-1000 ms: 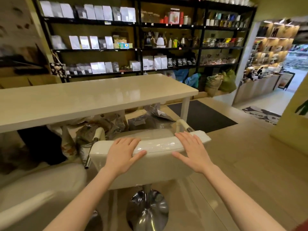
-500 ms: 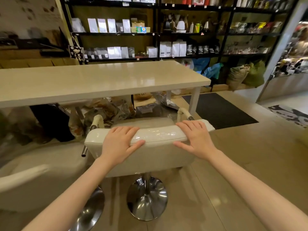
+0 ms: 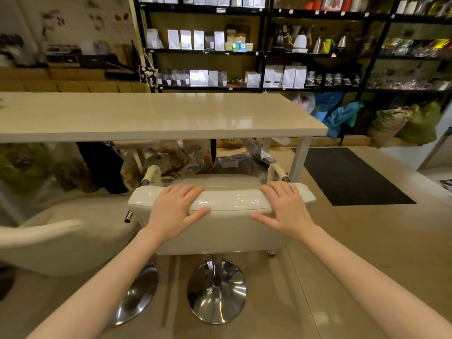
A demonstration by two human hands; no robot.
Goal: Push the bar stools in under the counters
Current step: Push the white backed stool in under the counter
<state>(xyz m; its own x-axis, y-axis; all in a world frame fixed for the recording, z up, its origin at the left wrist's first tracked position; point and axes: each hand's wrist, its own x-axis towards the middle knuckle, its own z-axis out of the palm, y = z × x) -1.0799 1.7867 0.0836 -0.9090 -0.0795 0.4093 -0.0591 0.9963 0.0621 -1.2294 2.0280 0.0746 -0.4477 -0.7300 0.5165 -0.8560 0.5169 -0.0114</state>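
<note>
A cream bar stool [image 3: 227, 231] with a padded backrest and a round chrome base [image 3: 216, 292] stands in front of the long cream counter [image 3: 156, 118]. My left hand [image 3: 175, 212] lies over the top of the backrest, fingers draped forward and thumb on the back face. My right hand [image 3: 286, 209] rests the same way on the backrest's right part. The stool's seat front sits near the counter's edge. A second cream stool [image 3: 66, 238] stands at the left, its chrome base [image 3: 137, 294] beside the first one.
Bags and foil packets [image 3: 176, 160] are piled under the counter, near its white leg [image 3: 299, 159]. A dark floor mat [image 3: 352, 174] lies to the right. Black shelves [image 3: 264, 52] with packaged goods fill the back wall; sacks [image 3: 391, 123] sit on the floor.
The stool and both hands have moved forward toward the counter, and the view has swung left and come closer. Both hands keep their place on the backrest.
</note>
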